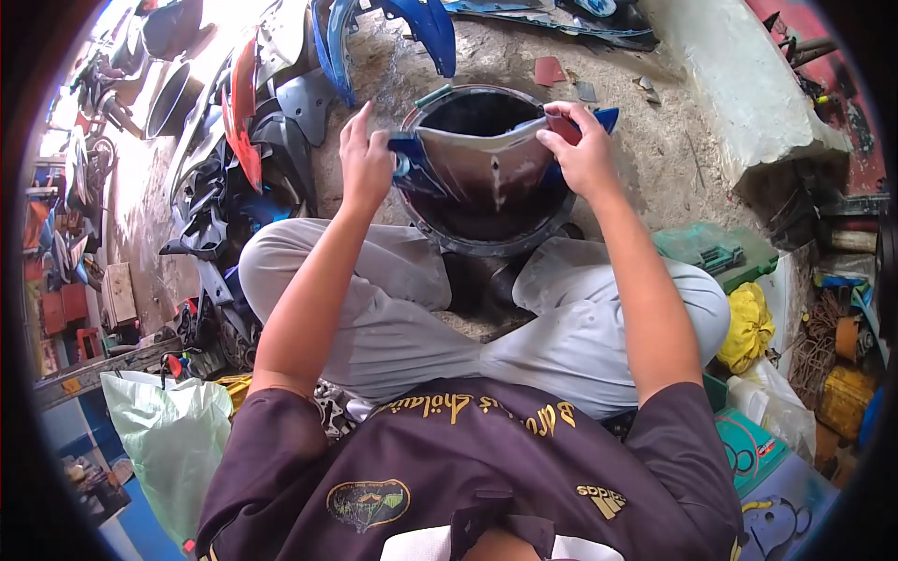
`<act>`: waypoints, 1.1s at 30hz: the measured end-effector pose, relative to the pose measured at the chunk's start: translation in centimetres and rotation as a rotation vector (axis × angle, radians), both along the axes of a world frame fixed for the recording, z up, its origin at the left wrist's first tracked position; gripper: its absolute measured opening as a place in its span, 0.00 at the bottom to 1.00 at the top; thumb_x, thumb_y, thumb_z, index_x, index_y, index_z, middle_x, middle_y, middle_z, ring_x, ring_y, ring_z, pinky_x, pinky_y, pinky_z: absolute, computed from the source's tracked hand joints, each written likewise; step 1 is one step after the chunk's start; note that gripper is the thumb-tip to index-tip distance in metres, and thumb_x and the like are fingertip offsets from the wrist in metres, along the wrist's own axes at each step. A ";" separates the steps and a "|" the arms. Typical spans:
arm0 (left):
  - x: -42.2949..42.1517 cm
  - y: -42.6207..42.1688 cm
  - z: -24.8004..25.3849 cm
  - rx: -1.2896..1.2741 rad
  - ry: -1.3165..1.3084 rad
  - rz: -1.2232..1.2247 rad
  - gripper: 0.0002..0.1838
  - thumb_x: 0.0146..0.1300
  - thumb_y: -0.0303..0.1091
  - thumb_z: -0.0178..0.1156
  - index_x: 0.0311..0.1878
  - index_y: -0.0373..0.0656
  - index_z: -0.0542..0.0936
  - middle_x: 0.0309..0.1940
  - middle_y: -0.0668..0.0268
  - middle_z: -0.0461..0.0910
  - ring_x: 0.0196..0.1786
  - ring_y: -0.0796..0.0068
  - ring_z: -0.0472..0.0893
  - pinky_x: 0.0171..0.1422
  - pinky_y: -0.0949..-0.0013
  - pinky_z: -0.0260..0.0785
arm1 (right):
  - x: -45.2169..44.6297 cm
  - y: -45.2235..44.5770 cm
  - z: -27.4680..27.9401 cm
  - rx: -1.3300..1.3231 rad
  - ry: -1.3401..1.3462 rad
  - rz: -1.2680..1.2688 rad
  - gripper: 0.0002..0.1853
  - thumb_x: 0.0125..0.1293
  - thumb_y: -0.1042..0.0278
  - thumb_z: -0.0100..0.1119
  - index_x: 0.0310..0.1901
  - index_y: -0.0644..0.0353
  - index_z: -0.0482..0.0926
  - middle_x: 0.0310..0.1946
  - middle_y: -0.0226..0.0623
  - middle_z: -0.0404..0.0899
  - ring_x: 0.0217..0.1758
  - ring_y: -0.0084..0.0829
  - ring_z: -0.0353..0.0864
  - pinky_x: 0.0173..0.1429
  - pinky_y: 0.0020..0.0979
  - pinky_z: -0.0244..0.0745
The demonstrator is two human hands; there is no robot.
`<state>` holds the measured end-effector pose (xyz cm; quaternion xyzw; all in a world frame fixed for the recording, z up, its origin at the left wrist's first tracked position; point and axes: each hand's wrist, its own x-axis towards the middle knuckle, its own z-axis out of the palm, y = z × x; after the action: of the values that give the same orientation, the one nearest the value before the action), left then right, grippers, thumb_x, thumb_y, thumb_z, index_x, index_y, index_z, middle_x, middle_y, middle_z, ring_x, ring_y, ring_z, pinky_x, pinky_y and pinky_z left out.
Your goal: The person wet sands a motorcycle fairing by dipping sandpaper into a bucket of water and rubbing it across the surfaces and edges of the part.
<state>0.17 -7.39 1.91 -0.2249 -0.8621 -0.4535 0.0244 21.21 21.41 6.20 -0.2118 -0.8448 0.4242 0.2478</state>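
Note:
A curved motorcycle fairing panel (pixel 468 168), blue at its ends and sanded to brown, grey and white in the middle, is tilted over a round black tub (pixel 496 249) between my knees. My left hand (pixel 365 164) holds the panel's left end low in its grip, with the index and middle fingers raised. At the upper right edge of the panel, my right hand (pixel 587 154) pinches a small reddish piece of sandpaper (pixel 561 125) against the rim. The tub's inside is dark, and its contents are hard to make out.
Blue fairing parts (pixel 426 28) lie on the rough floor beyond the tub, near red and grey scraps (pixel 550 71). Black and red body panels (pixel 241 122) are piled left. A pale block (pixel 758 103), green case (pixel 748 257) and yellow bag (pixel 746 327) stand right.

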 end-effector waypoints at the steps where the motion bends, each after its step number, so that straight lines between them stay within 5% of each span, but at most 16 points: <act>1: 1.4 1.1 1.7 -0.038 0.072 0.020 0.33 0.76 0.47 0.62 0.80 0.42 0.76 0.79 0.46 0.74 0.85 0.47 0.67 0.90 0.45 0.53 | -0.1 -0.1 0.0 -0.026 -0.001 0.011 0.22 0.67 0.68 0.80 0.61 0.54 0.87 0.57 0.39 0.89 0.60 0.35 0.89 0.68 0.36 0.82; 3: 2.9 2.3 3.6 -0.195 0.397 0.022 0.37 0.73 0.54 0.69 0.81 0.51 0.75 0.79 0.55 0.75 0.87 0.48 0.64 0.89 0.33 0.46 | -0.3 -0.1 0.4 -0.078 0.005 0.028 0.22 0.68 0.69 0.79 0.62 0.55 0.86 0.57 0.36 0.88 0.60 0.31 0.87 0.70 0.33 0.79; 9: 6.5 5.6 6.3 -0.206 0.624 -0.414 0.37 0.68 0.54 0.74 0.78 0.57 0.78 0.69 0.63 0.83 0.79 0.56 0.74 0.88 0.36 0.44 | 0.0 0.0 -0.6 -0.032 0.036 0.054 0.23 0.67 0.70 0.79 0.63 0.54 0.86 0.57 0.42 0.88 0.58 0.39 0.91 0.66 0.39 0.84; 12: 7.6 6.8 6.1 -0.413 0.437 -0.561 0.31 0.69 0.48 0.76 0.74 0.57 0.81 0.58 0.66 0.87 0.68 0.61 0.81 0.85 0.36 0.49 | 0.3 -0.4 -0.3 -0.136 0.068 0.069 0.23 0.68 0.69 0.79 0.64 0.56 0.86 0.57 0.41 0.89 0.56 0.34 0.91 0.65 0.37 0.84; 16: 6.7 7.5 6.6 -0.327 0.431 -0.594 0.18 0.67 0.44 0.77 0.59 0.56 0.89 0.41 0.70 0.88 0.51 0.64 0.84 0.70 0.48 0.57 | 0.3 0.2 0.0 -0.256 -0.002 0.042 0.22 0.70 0.69 0.78 0.64 0.55 0.86 0.52 0.38 0.90 0.53 0.28 0.90 0.61 0.32 0.83; 20: 5.2 7.4 9.3 -0.118 0.388 -0.588 0.22 0.63 0.46 0.82 0.58 0.53 0.89 0.36 0.67 0.88 0.44 0.66 0.84 0.66 0.58 0.60 | 1.2 -0.2 5.4 -0.368 0.007 -0.004 0.21 0.72 0.71 0.77 0.66 0.55 0.87 0.49 0.34 0.90 0.34 0.20 0.83 0.40 0.26 0.81; 22: 3.7 7.6 9.8 -0.115 0.247 -0.514 0.25 0.62 0.48 0.84 0.58 0.49 0.89 0.28 0.68 0.84 0.33 0.72 0.80 0.56 0.62 0.67 | 1.5 -0.1 6.6 -0.437 0.129 -0.002 0.21 0.74 0.73 0.75 0.67 0.56 0.86 0.50 0.32 0.89 0.31 0.16 0.78 0.34 0.23 0.77; 23: 3.0 7.8 10.3 -0.105 0.061 -0.496 0.28 0.61 0.51 0.85 0.58 0.47 0.88 0.22 0.71 0.78 0.27 0.78 0.73 0.43 0.67 0.67 | 1.8 0.4 7.2 -0.458 0.128 -0.024 0.21 0.75 0.73 0.74 0.68 0.57 0.86 0.52 0.33 0.90 0.32 0.16 0.79 0.34 0.22 0.77; 29: 0.2 8.7 10.9 -0.193 -0.164 -0.447 0.29 0.64 0.52 0.84 0.57 0.44 0.85 0.23 0.76 0.77 0.30 0.86 0.73 0.35 0.73 0.62 | 5.2 3.8 8.8 -0.289 0.008 -0.236 0.19 0.76 0.62 0.74 0.64 0.58 0.88 0.47 0.30 0.91 0.34 0.15 0.80 0.32 0.25 0.76; 32: -0.2 9.0 12.0 -0.019 -0.246 -0.466 0.31 0.61 0.54 0.86 0.56 0.42 0.84 0.23 0.76 0.80 0.28 0.88 0.75 0.33 0.76 0.63 | 4.8 3.3 9.6 -0.414 0.006 -0.325 0.22 0.76 0.58 0.75 0.65 0.59 0.87 0.44 0.28 0.90 0.33 0.14 0.80 0.28 0.22 0.70; 33: -0.1 9.2 12.2 0.059 -0.268 -0.478 0.32 0.60 0.55 0.86 0.55 0.42 0.84 0.23 0.75 0.81 0.27 0.89 0.75 0.32 0.77 0.64 | 4.6 2.7 10.3 -0.504 0.107 -0.357 0.24 0.77 0.54 0.75 0.66 0.59 0.86 0.35 0.26 0.86 0.26 0.13 0.76 0.23 0.21 0.62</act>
<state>0.07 1.82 14.07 -0.3590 -0.7666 -0.4969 -0.1910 25.78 24.14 16.46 -0.3889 -0.6483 0.5805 0.3025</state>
